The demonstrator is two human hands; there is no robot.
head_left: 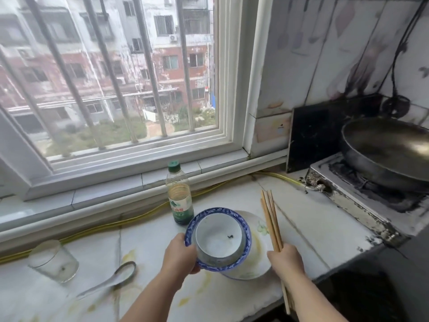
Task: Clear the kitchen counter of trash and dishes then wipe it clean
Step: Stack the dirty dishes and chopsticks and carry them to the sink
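My left hand grips the rim of a blue-and-white bowl, which is tilted and held above a white plate on the counter. A smaller white bowl is nested inside the blue bowl. Several wooden chopsticks are held in my right hand, with their tips pointing away from me. A clear glass lies tilted at the left of the counter. Beside it lies a white ceramic spoon. Yellowish stains mark the white counter.
A green-capped bottle stands behind the bowls near the window sill. A yellow hose runs along the back of the counter. At the right, a dirty gas stove carries a dark wok.
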